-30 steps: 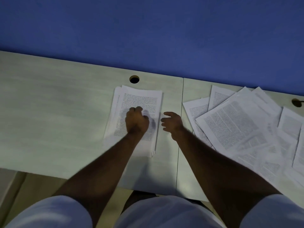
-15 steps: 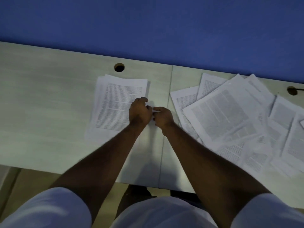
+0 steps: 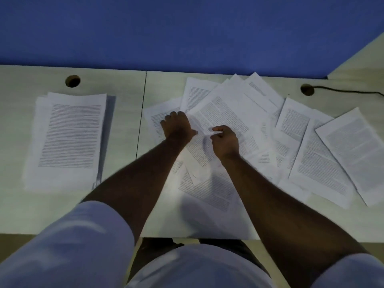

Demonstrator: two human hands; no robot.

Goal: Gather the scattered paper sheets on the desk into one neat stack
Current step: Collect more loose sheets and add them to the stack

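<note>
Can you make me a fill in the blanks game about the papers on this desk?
1. The neat stack lies to the ____ of both hands.
2. The wall behind the desk is ____.
3. Both hands rest on the ____ sheets.
4. A black cable leads into a round ____.

Missing words: left; blue; scattered; hole

Bare counter (image 3: 124, 125) is lying open between the paper stack (image 3: 68, 138) and the scattered sheets (image 3: 311, 159) — a hand could pass there. On the right, overlapping sheets are covering most of the surface. Behind, the blue wall (image 3: 187, 32) is closing off the far edge — a black cable (image 3: 349, 92) is trailing from the grommet hole (image 3: 307, 89).
</note>
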